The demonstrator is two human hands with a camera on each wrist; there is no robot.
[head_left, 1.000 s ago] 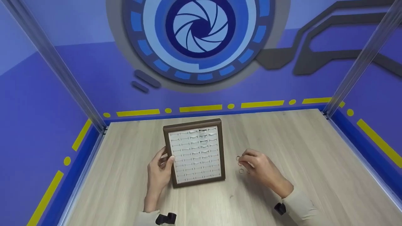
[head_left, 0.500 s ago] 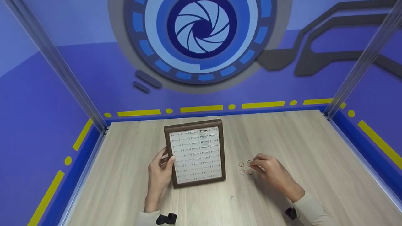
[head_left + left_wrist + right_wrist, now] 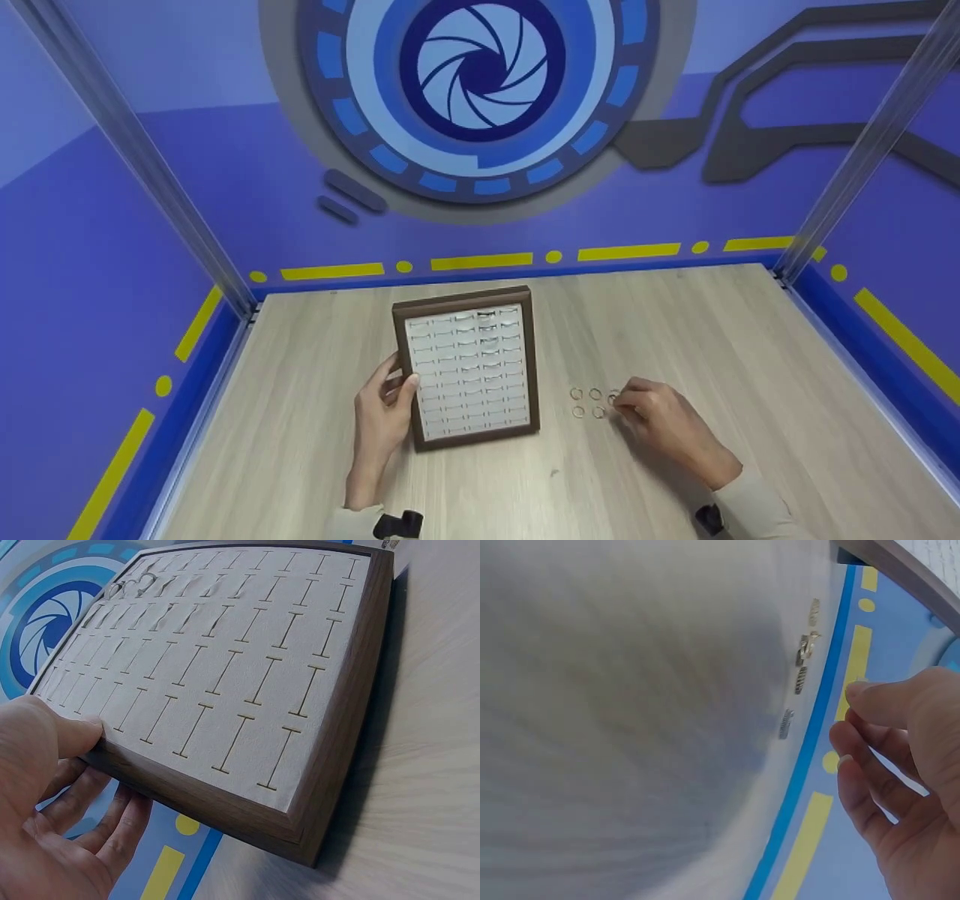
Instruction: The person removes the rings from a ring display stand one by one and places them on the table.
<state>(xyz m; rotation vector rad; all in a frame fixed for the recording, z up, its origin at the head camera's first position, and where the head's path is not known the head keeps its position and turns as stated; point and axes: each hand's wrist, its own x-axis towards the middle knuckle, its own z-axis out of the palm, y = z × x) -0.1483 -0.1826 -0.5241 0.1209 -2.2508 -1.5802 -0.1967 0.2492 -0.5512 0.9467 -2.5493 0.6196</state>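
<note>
Rings [image 3: 801, 680]: five in the head view, right of the slotted board [image 3: 461, 300]; four lie on the table [image 3: 480, 491] in two pairs; the fifth is at the right hand [image 3: 664, 418].
Left hand [image 3: 380, 412]: thumb over the board's edge, fingers behind, holding it tilted.
Right hand: thumb and fingertips drawn together; whether they pinch the fifth ring, I cannot tell.
Slots [image 3: 192, 731]: mostly bare; a few loops [image 3: 145, 583] seem to stand at the far end.
Progress: judged partway; four rings are set out; the fifth, by its closeness to the hand, seems not yet finished with.
</note>
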